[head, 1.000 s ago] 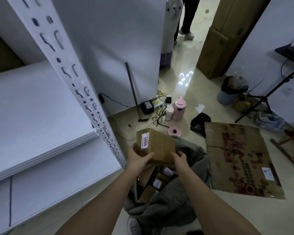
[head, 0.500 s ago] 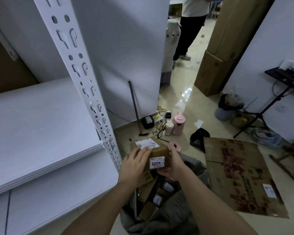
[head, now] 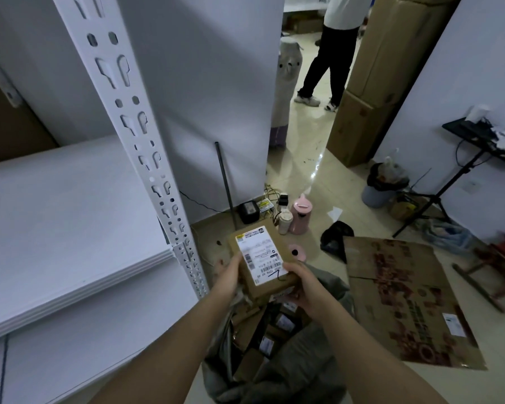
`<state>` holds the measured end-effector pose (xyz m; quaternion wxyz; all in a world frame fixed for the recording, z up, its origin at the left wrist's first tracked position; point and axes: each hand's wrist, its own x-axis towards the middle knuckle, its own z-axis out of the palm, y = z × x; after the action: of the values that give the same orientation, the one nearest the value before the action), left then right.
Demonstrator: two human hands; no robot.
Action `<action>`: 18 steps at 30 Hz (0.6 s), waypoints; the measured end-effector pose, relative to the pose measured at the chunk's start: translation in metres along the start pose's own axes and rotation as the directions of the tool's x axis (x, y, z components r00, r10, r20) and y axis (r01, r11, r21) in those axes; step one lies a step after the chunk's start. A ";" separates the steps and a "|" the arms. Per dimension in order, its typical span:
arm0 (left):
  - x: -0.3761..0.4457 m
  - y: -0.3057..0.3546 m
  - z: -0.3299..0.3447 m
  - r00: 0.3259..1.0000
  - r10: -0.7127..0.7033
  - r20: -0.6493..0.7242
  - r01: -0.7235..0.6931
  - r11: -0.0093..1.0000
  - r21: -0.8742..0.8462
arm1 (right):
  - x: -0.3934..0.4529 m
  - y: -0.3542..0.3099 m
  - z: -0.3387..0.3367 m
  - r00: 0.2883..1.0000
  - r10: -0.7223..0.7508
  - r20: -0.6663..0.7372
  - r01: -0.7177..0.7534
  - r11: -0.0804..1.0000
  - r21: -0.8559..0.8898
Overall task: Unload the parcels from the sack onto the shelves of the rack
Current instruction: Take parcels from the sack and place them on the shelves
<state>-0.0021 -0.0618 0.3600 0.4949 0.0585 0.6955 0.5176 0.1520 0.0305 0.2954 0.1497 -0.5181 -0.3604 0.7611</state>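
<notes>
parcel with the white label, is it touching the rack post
Apart. The head view shows the parcel held between both hands, with bare floor visible between it and the rack post.

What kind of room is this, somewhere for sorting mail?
Probably a small parcel stockroom or back room. A white slotted metal rack stands at left, an open grey sack of labelled parcels lies on the floor, and big cardboard cartons are stacked by the doorway.

Dim, floor glare, edges warped.
</notes>
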 end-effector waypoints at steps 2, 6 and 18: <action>0.007 0.000 -0.005 0.984 0.154 -0.086 -0.121 0.945 0.303 | -0.006 -0.012 -0.004 0.999 -0.012 0.039 0.017 0.992 -0.126; 0.021 0.003 -0.021 0.903 0.371 0.216 -0.393 0.510 0.765 | -0.018 -0.050 -0.015 0.987 0.038 0.154 0.048 0.855 -0.516; 0.026 0.017 -0.015 0.741 -0.439 0.508 -0.307 0.452 0.838 | -0.050 -0.111 0.031 0.879 0.345 0.330 0.203 0.356 -0.912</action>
<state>-0.0338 -0.0480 0.3568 0.6231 0.4586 0.6336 -0.0044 0.1292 0.0658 0.4140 -0.2971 -0.3245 -0.7270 0.5271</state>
